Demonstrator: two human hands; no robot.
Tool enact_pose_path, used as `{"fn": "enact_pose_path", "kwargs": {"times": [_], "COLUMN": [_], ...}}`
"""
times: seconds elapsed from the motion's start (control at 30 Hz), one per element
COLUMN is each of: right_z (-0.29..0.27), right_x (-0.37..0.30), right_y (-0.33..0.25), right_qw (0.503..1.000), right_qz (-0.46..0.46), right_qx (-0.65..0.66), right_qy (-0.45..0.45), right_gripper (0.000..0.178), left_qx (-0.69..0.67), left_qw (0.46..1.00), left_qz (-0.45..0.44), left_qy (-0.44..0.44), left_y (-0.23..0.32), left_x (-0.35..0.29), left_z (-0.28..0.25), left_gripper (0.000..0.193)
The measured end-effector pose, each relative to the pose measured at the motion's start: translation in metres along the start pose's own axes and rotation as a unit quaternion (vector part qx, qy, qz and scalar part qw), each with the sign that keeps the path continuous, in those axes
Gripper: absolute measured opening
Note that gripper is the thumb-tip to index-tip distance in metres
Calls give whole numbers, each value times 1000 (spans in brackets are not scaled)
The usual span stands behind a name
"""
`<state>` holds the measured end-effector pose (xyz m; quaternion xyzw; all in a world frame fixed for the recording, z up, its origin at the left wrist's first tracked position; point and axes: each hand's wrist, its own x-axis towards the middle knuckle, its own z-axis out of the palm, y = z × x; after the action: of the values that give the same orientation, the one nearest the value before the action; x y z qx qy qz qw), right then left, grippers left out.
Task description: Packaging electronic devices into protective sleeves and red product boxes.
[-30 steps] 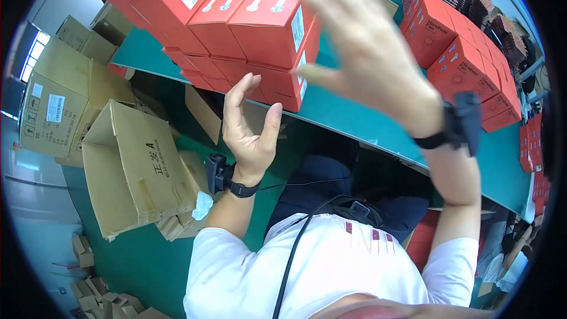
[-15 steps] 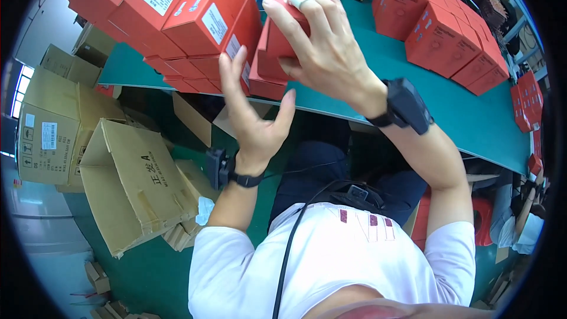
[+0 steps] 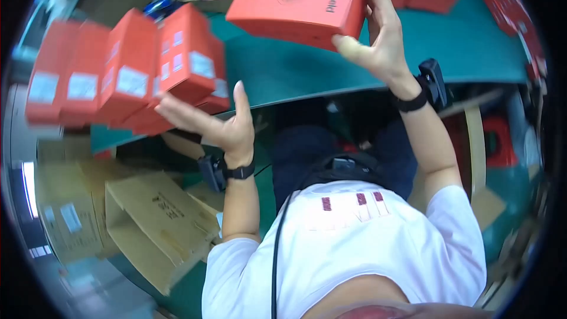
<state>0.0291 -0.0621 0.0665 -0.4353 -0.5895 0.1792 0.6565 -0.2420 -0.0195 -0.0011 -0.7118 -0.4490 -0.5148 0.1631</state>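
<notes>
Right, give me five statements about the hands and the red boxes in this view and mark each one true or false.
1. The right hand grips a red box lifted above the green table. True.
2. The left hand is clenched into a fist. False: it is open, palm up, fingers spread.
3. A stack of red boxes stands to the left of the left hand. True.
4. Both wrists are bare. False: each carries a black band with a small device.
5. An open cardboard carton lies below the table edge, on the person's left. True.
</notes>
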Motion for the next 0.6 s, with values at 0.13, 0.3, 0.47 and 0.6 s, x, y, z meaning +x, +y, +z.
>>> {"fn": "enact_pose_path", "kwargs": {"times": [0.13, 0.3, 0.47, 0.6], "right_z": [-95, -141, -146, -114], "right_x": [-63, -110, -114, -122], "right_y": [83, 80, 53, 67], "right_qw": [988, 955, 954, 954], "right_qz": [88, 154, 298, 286], "right_qx": [-86, -240, -7, 21], "right_qy": [-95, -80, 43, 91], "right_gripper": [87, 103, 70, 62], "left_qx": [-241, -252, -242, -305], "left_qw": [941, 819, 714, 760], "left_qz": [115, 307, 336, 339], "left_qy": [-207, -414, -565, -462], "left_y": [83, 148, 149, 165], "left_x": [28, 47, 65, 55], "left_z": [15, 97, 158, 134], "left_gripper": [123, 132, 110, 81]}}
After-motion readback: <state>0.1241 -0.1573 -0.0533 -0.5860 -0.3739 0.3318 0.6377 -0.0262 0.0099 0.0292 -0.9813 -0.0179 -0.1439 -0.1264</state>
